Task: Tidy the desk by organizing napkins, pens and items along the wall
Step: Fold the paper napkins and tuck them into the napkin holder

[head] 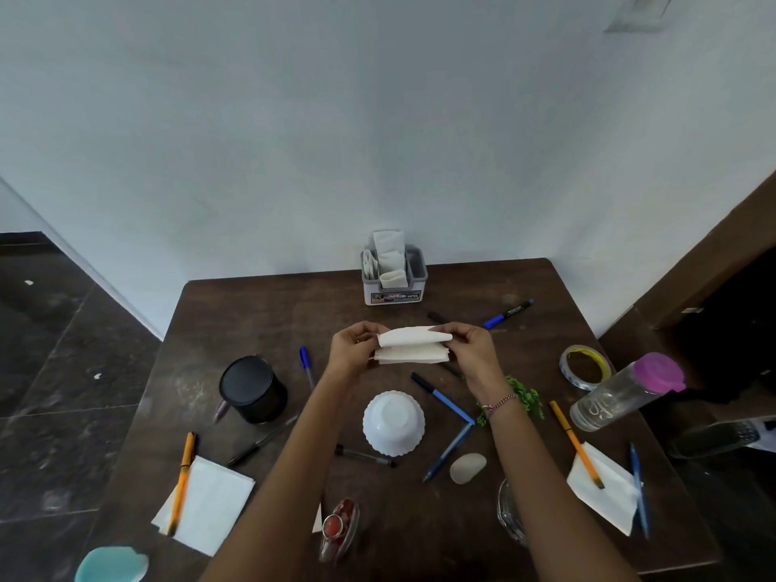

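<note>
The folded napkins (413, 345) were held in the air above the middle of the table (273, 312), stretched between both hands. The left grip (357, 348) pinched their left end and the right grip (472, 350) pinched their right end, fingers curled onto the paper. The top layer arched up, apart from the layers below.

Beyond them, at the wall, a grey holder (415, 270) stood with more napkins upright in it. Nearer the person, a white bowl (394, 423) lay upside down. A black cup (252, 388) stood to the left, and a blue pen (306, 367) lay between it and the left grip.

Flat napkins lay at both near corners: the left napkin (214, 510) under an orange pen (182, 483), and the right napkin (604, 497) under another orange pen (575, 443). A tape roll (584, 367) and a purple-capped bottle (621, 392) lay at the right edge.
</note>
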